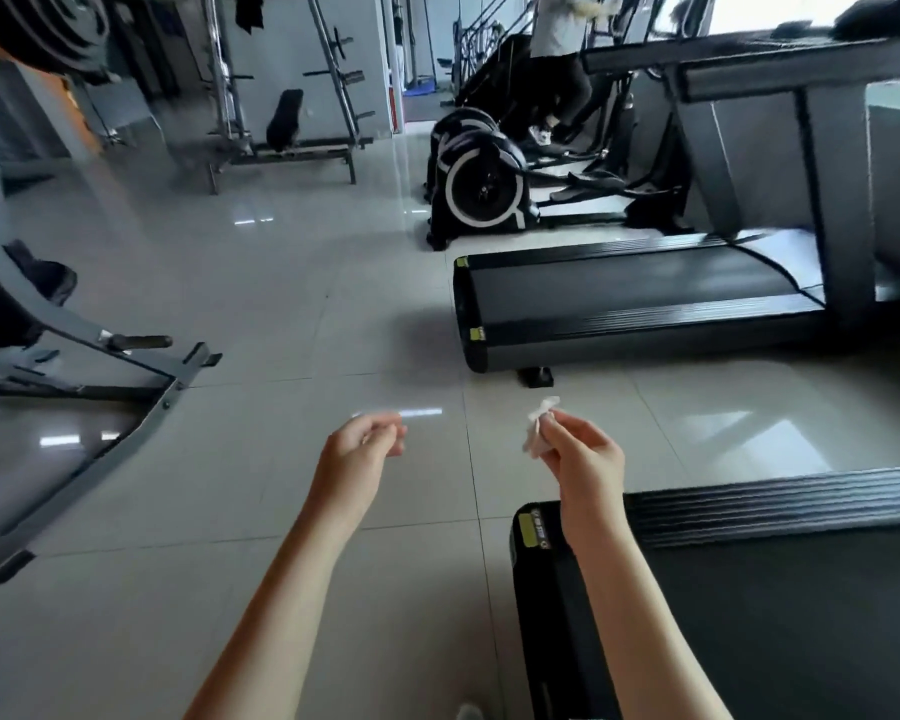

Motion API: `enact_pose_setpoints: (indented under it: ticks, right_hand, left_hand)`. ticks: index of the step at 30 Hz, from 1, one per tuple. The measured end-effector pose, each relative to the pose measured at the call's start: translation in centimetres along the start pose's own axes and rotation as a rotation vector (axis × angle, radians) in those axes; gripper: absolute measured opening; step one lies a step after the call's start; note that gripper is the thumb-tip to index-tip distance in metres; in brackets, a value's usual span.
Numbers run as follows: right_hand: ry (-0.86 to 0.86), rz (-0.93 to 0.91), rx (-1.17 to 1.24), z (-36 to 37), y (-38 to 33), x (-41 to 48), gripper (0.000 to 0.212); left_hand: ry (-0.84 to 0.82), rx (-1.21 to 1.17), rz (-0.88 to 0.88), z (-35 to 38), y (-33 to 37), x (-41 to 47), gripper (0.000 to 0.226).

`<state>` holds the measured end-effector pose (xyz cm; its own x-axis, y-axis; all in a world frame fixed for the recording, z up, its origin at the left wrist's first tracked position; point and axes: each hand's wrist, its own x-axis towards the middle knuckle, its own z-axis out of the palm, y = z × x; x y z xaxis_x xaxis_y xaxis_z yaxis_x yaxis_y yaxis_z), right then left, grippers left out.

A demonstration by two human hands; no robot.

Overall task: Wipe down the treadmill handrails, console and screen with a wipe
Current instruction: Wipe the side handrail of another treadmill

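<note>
As we look down from the head view, our right hand (585, 462) is held out above the tiled floor (281, 283), thumb and fingers pinching a crumpled white wipe (539, 431) that pokes up past the fingertips. Our left hand (359, 446) hangs level with it and apart, fingers loosely curled, with nothing visible in them. The rear end of the near treadmill (749, 615) lies below our right forearm; the wipe is clear of it. A second treadmill (635, 293) stands farther off on the right, its console blurred. Behind it is an elliptical trainer (481, 192), and a grey machine frame (100, 387) sits at left.
</note>
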<state>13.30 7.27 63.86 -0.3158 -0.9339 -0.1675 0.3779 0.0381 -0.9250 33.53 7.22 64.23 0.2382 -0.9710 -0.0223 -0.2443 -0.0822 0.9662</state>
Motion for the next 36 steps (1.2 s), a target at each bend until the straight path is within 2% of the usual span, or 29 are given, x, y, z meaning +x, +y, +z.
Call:
enact_pose_setpoints:
  ticks: [5,9,16,25,31,36]
  right_hand:
    - [0.048,-0.095,0.031,6.0,-2.7,10.3,0.014]
    - [0.096,-0.103,-0.005,7.4,-2.8,14.9,0.011]
    - [0.333,-0.185,0.033,10.9,-2.3,27.0,0.012]
    - [0.661,-0.319,0.180,17.7,-3.7,42.6,0.015]
    - [0.885,-0.373,0.191,16.7,-5.5,48.9,0.017]
    - [1.025,-0.434,0.268,12.8,-7.1,56.5,0.014]
  left_hand:
    - [-0.104,-0.019,0.066,2.8,3.5,12.0,0.021]
    - [-0.168,-0.025,0.076,4.9,4.3,17.8,0.022]
    - [-0.343,-0.042,0.104,9.2,4.4,33.7,0.024]
    - [-0.617,-0.047,0.193,16.9,8.1,55.9,0.022]
    - [-0.881,-0.073,0.159,25.2,9.8,61.9,0.021]
    - [-1.038,-0.054,0.217,34.0,11.7,66.1,0.021]
